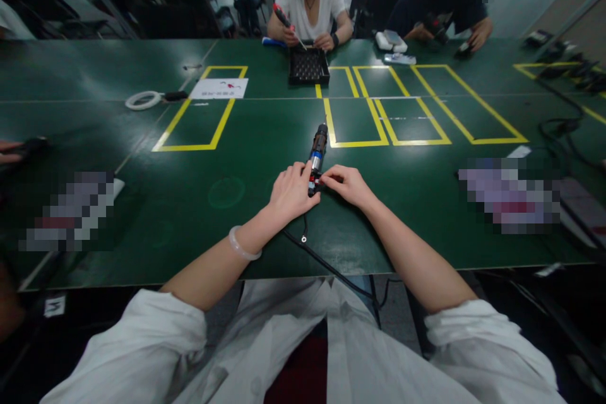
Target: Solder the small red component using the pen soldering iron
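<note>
A slim electric screwdriver (319, 144) lies on the green table, its bit end pointing away from me. A silver and blue section shows mid-body, with red parts near its back end. My left hand (294, 190) lies over the tool's rear left side, fingers curved around it and holding it down. From the right, my right hand (349, 184) has thumb and forefinger pinched together at the red part; what lies between the fingertips is too small to make out. A black cable (326, 264) runs from below the left hand to the table's front edge, beside a short lead with a ring terminal (303, 239).
Yellow tape outlines (357, 144) mark the table beyond the screwdriver. Farther back are a black tray (308, 69), a white printed card (220, 88) and a white cable coil (142, 100). Two people sit opposite, one holding a red-handled screwdriver (282, 15). Dark cables (561, 113) lie at right.
</note>
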Available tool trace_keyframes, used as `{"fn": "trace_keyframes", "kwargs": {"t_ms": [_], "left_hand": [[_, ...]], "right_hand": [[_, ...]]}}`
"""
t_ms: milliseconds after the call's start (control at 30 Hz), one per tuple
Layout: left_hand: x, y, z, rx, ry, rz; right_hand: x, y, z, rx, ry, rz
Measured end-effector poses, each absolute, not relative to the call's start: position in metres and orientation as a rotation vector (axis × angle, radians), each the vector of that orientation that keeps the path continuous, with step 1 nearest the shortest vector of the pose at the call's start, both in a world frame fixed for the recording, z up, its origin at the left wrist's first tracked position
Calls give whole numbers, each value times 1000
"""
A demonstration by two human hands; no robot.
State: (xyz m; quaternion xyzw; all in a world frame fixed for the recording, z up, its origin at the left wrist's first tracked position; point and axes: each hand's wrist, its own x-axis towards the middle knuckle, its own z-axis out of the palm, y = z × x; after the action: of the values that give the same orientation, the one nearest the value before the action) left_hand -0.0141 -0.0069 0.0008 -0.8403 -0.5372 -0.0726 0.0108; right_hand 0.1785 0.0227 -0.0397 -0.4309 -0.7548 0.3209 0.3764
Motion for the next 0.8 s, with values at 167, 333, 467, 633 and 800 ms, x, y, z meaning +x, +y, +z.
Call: {"fn": "trace_keyframes", "kwargs": {"t_ms": [167, 333, 467, 633, 800], "left_hand": [[-8, -5, 2, -2594, -1721, -225], [-4, -3, 0, -2532, -1806, -250], [-7, -2, -1, -2521, -1783, -268], [-22, -2, 1, -2522, -1744, -225], [-59, 2, 3, -2484, -1795, -137]], "right_hand": [[178, 19, -34, -1111, -1881, 872], [177, 19, -35, -1114, -1811, 928], [177, 22, -42, -1077, -1798, 963], [181, 27, -49, -1085, -1789, 959], [183, 27, -47, -1106, -1795, 953]]}}
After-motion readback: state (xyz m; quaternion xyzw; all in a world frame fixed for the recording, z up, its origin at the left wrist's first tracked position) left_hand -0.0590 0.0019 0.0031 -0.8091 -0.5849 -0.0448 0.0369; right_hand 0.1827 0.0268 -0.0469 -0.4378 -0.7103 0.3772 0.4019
